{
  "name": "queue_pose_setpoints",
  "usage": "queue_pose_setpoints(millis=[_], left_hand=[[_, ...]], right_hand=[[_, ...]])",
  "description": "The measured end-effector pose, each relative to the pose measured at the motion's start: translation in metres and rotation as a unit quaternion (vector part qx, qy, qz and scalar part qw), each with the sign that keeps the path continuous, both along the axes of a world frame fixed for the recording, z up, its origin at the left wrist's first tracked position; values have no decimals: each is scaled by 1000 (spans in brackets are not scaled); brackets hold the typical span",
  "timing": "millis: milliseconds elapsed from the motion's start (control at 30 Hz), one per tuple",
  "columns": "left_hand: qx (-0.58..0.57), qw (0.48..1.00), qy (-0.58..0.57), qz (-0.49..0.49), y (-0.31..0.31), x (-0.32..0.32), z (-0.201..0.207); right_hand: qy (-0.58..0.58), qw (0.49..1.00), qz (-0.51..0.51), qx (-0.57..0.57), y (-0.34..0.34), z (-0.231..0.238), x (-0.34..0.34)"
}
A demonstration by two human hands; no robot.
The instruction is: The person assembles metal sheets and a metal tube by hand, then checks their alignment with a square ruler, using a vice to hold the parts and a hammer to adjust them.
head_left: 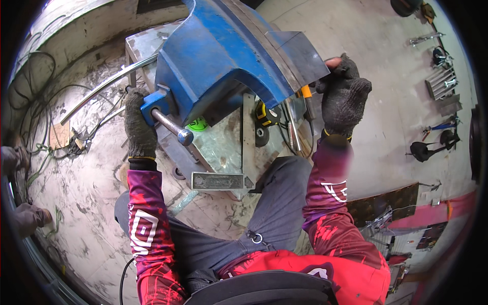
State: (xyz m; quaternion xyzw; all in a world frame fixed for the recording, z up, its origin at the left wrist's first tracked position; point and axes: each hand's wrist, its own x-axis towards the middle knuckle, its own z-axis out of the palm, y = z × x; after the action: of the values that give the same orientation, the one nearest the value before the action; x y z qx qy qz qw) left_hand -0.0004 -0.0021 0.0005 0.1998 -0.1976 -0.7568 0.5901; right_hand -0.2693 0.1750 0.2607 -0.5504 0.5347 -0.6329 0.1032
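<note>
A big blue bench vise (203, 61) fills the upper middle of the view. Its jaws hold a grey metal plate (300, 51) that sticks out to the right. My left hand (140, 124), in a dark knitted glove, is closed round the vise handle beside the blue screw head; the handle's steel bar (166, 121) ends in a ball on the near side. At the plate's right corner is my right hand (344, 96), gloved too, with one bare fingertip showing. Its fingers are curled and pinch the plate's edge, partly hidden behind it.
Under the vise, a metal bench (218, 147) carries a yellow-black tape measure (267, 115), a dark round disc (261, 135) and cables. A long metal strip (109, 91) juts left. Cables (30, 96) lie on the floor; tools (441, 81) are at the far right. Another person's shoe (40, 214) shows left.
</note>
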Motion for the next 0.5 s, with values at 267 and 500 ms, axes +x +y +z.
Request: queue_pose_setpoints(millis=[267, 500], left_hand=[[-34, 999, -3, -6, -5, 1, -11], [-20, 1000, 1, 0, -3, -2, -4]], right_hand=[[72, 996, -40, 22, 12, -17, 16], [98, 990, -89, 53, 12, -20, 7]])
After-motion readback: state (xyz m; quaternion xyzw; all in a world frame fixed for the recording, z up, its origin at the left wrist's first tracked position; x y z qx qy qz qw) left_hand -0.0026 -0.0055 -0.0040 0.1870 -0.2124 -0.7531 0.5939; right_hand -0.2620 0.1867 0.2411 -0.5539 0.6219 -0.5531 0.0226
